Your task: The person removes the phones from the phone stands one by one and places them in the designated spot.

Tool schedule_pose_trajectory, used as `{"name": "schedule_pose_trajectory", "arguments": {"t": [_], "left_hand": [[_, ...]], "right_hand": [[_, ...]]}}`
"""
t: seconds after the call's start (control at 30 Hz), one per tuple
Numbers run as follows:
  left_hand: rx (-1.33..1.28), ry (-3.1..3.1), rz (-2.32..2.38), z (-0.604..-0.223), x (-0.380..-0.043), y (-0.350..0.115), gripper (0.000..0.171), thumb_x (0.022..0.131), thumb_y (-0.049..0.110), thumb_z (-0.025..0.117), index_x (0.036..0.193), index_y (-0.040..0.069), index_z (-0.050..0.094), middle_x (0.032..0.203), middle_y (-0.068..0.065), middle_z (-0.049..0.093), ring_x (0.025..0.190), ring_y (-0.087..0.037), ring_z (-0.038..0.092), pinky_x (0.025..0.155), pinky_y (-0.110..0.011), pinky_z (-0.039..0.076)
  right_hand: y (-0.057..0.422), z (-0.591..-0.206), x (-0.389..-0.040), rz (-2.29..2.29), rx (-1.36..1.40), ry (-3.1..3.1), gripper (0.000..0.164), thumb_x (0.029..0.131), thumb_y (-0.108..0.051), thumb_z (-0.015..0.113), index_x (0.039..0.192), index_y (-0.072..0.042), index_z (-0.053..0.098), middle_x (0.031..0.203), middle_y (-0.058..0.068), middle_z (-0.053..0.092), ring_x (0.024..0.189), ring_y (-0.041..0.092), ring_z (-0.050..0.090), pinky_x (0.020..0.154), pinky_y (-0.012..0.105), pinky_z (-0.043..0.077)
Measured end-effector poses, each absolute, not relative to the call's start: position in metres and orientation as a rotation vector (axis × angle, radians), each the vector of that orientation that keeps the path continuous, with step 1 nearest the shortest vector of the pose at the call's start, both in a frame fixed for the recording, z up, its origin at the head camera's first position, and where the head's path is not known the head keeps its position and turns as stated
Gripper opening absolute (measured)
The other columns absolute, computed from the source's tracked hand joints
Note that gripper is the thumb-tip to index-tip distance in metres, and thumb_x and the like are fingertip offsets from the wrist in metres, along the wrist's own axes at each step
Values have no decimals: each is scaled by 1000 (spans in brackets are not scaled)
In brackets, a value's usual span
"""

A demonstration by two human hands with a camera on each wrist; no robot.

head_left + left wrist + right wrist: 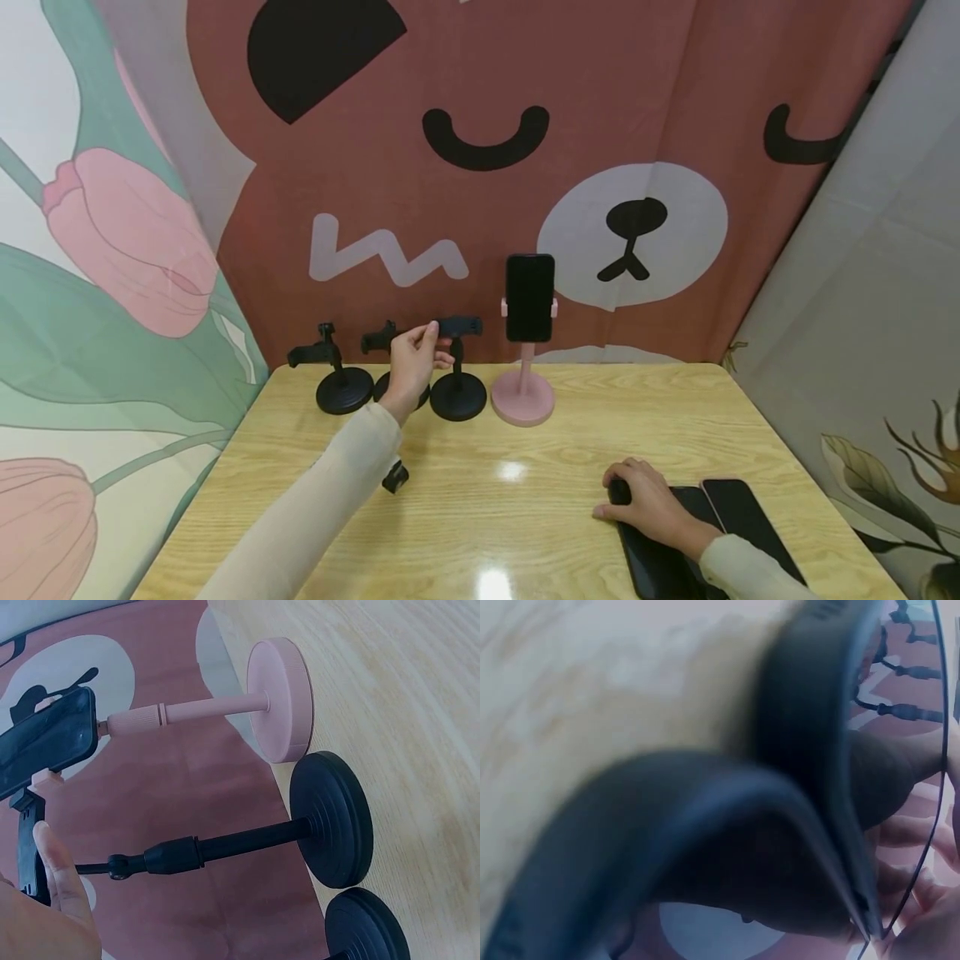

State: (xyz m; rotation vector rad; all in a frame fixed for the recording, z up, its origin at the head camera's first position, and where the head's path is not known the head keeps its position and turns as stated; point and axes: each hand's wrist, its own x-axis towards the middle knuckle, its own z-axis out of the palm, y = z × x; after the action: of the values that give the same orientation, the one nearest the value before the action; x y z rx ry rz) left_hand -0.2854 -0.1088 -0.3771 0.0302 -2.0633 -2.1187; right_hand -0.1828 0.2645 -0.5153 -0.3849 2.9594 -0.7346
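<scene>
My left hand (414,358) pinches the left end of the black clamp (463,326) on top of a phone stand (458,397). In the left wrist view, a finger lies along that clamp (30,847), and the stand's pole (255,840) and round base are in sight. Right beside it, a pink phone stand (522,402) holds an upright black phone (530,297). At the front right, my right hand (651,507) grips the upper end of a black phone (647,557) on the table. Dark, blurred phone edges (802,690) fill much of the right wrist view.
Two more black stands stand left: one (344,390) in full view, the other (381,337) partly behind my left hand. More phones (753,521) lie beside my right hand. A small black piece (395,477) pokes out from behind my left forearm. A printed curtain (480,208) hangs behind the table.
</scene>
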Motion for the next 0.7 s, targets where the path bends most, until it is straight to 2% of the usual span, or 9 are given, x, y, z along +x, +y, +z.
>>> {"name": "schedule_pose_trajectory", "arguments": {"t": [0.2, 0.37, 0.47, 0.6, 0.7], "left_hand": [[34, -2070, -2107, -379, -284, -108, 46, 107, 37, 49, 126, -1, 65, 115, -32, 70, 59, -9, 68, 83, -52, 61], [44, -2073, -2116, -381, -280, -107, 45, 108, 36, 46, 122, -1, 67, 110, -27, 73, 60, -10, 68, 72, -37, 63], [57, -2074, -2121, -383, -277, -107, 46, 109, 36, 44, 118, -2, 68, 103, -21, 75, 62, -14, 70, 62, -26, 60], [53, -2073, -2140, -386, -273, -108, 47, 109, 34, 43, 117, -5, 68, 100, -19, 75, 61, -15, 70, 58, -23, 58], [40, -2080, -2149, -391, -270, -108, 47, 110, 33, 44, 120, -7, 66, 107, -25, 73, 59, -11, 68, 57, -22, 57]], "right_hand": [[262, -517, -182, -724, -372, 2981, 43, 73, -54, 86, 97, -25, 65, 98, -7, 59, 92, 13, 50, 80, 40, 41], [262, -517, -182, -709, -369, 2997, 43, 73, -54, 86, 97, -25, 65, 99, -7, 60, 94, 14, 50, 80, 39, 39], [263, -517, -182, -703, -370, 2997, 43, 74, -55, 84, 98, -25, 65, 99, -7, 60, 96, 14, 51, 82, 40, 41], [264, -514, -182, -735, -368, 2970, 37, 82, -54, 78, 101, -24, 66, 102, -6, 61, 97, 14, 51, 86, 43, 44], [264, -511, -182, -787, -380, 2934, 31, 89, -50, 73, 102, -22, 66, 103, -5, 62, 97, 14, 51, 86, 42, 46]]}}
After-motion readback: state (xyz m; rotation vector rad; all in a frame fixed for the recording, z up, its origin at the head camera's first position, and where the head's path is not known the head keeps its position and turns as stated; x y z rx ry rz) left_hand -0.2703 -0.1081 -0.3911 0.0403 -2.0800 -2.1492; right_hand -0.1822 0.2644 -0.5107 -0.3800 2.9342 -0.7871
